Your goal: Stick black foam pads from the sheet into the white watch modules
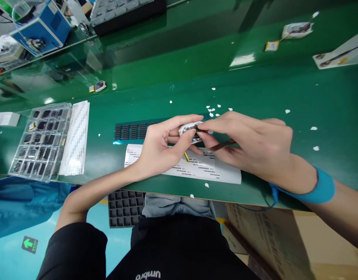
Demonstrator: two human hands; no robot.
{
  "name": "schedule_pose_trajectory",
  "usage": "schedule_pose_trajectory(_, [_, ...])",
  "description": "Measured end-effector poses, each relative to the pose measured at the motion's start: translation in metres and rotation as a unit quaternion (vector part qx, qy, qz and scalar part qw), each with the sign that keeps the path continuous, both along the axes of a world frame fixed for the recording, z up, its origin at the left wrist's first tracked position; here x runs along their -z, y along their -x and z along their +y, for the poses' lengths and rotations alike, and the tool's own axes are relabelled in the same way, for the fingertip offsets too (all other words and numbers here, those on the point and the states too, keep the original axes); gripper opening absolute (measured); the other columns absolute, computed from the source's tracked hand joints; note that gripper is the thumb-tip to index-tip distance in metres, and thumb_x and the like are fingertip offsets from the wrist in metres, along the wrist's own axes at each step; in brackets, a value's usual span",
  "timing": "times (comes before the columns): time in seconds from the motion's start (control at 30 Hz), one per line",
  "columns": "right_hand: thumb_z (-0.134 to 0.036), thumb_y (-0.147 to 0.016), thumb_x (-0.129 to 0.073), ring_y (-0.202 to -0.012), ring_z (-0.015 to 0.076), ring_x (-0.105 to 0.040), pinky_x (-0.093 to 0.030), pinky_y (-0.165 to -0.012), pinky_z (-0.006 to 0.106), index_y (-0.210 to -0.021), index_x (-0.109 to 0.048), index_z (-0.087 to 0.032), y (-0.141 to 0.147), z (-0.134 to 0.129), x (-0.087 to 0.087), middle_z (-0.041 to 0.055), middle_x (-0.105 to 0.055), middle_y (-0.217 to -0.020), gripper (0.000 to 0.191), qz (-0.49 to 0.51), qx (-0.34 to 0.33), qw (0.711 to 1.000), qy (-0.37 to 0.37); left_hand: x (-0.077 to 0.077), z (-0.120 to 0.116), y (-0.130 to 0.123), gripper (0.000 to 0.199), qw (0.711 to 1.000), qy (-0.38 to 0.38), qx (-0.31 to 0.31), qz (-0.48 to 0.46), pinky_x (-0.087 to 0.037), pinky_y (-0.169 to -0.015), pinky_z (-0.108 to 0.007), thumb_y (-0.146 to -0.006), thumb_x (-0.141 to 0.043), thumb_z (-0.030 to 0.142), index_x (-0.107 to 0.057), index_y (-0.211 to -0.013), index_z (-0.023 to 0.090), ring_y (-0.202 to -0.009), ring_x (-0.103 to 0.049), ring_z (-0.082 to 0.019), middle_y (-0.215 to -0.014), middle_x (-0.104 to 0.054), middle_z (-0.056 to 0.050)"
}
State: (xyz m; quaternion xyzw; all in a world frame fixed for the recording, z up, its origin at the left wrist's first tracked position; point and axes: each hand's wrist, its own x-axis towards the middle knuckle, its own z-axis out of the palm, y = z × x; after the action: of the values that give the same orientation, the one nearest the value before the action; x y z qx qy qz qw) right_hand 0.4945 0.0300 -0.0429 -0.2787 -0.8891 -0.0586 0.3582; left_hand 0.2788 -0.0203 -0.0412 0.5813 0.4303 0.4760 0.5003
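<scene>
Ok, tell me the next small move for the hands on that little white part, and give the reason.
Probably press the right hand's fingertips down on the small white part while the left hand keeps it steady. Both hands pinch it above the white label sheet, and the right fingertips sit on its dark end, where something small seems to be going on. What exactly is hidden by the fingers.

Bright overhead light is glaring in white patches on the glossy green bench top point(196, 74) beyond both hands. Soft shadows are falling under the hands onto the white label sheet point(213, 171). Wide-angle distortion is bending the edges; far corners are looking slightly soft.
</scene>
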Motion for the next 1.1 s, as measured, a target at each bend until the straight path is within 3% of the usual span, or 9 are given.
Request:
schedule_pose_trajectory(0.17, [-0.017, -0.113, -0.060, -0.055, 0.0094, -0.055, -0.030, -0.044, 0.029, -0.099, -0.065, -0.024, -0.001, 0.001, -0.001, -0.0059, -0.073, -0.078, 0.016, -0.025, -0.045, 0.998, -0.031, 0.000, -0.004, -0.001, 0.021, 1.000, -0.006, -0.008, 0.019, -0.076, -0.072, -0.031, -0.107, -0.069, 0.021, -0.079, -0.124, 0.020, -0.077, -0.087, -0.021, -0.100, -0.088, -0.002])
schedule_pose_trajectory(0.27, [-0.021, -0.113, -0.065, -0.058, 0.0095, -0.061, -0.033, -0.045, 0.030, -0.111, -0.067, -0.024, -0.001, 0.001, -0.002, -0.0058, -0.079, -0.086, 0.005, -0.004, -0.054, 0.998, -0.018, -0.001, -0.002, 0.003, 0.020, 1.000, -0.014, -0.008, 0.017, -0.074, -0.068, -0.029, -0.107, -0.068, 0.023, -0.080, -0.122, 0.019, -0.074, -0.086, -0.020, -0.098, -0.087, -0.003])
schedule_pose_trajectory(0.4, [-0.026, -0.116, -0.065, -0.068, 0.0111, -0.074, -0.038, -0.049, 0.032, -0.124, -0.068, -0.030, -0.002, 0.003, -0.003, -0.0067, -0.084, -0.100, 0.010, 0.001, -0.048, 0.999, -0.002, 0.002, 0.004, 0.012, 0.020, 1.000, -0.009, -0.010, 0.028, -0.069, -0.060, -0.026, -0.107, -0.072, 0.031, -0.080, -0.121, 0.019, -0.066, -0.084, -0.018, -0.093, -0.086, -0.003])
schedule_pose_trajectory(0.67, [-0.024, -0.117, -0.063, -0.070, 0.0112, -0.076, -0.041, -0.049, 0.032, -0.116, -0.071, -0.029, -0.008, 0.009, 0.001, -0.0085, -0.084, -0.097, 0.009, -0.024, -0.043, 0.999, 0.007, 0.009, 0.011, 0.016, 0.012, 1.000, 0.006, -0.004, -0.011, -0.059, -0.047, -0.020, -0.104, -0.076, 0.030, -0.080, -0.107, 0.020, -0.056, -0.078, -0.013, -0.079, -0.080, 0.001])
schedule_pose_trajectory(0.9, [-0.021, -0.114, -0.062, -0.069, 0.0133, -0.076, -0.044, -0.052, 0.030, -0.108, -0.073, -0.028, -0.001, 0.004, 0.002, -0.0055, -0.083, -0.094, 0.015, 0.002, -0.032, 0.999, 0.034, 0.020, 0.011, 0.010, 0.032, 0.998, -0.019, 0.052, -0.030, -0.057, -0.046, -0.019, -0.103, -0.081, 0.050, -0.078, -0.101, 0.019, -0.054, -0.075, -0.011, -0.084, -0.076, -0.001])
schedule_pose_trajectory(1.1, [-0.012, -0.109, -0.066, -0.071, 0.0122, -0.076, -0.043, -0.049, 0.029, -0.111, -0.073, -0.032, -0.001, 0.002, 0.005, -0.0083, -0.082, -0.093, 0.021, 0.025, -0.050, 0.998, 0.039, 0.010, 0.008, 0.011, 0.044, 0.997, 0.015, 0.067, -0.039, -0.057, -0.044, -0.019, -0.097, -0.086, 0.062, -0.075, -0.090, 0.019, -0.050, -0.071, -0.010, -0.072, -0.068, 0.003])
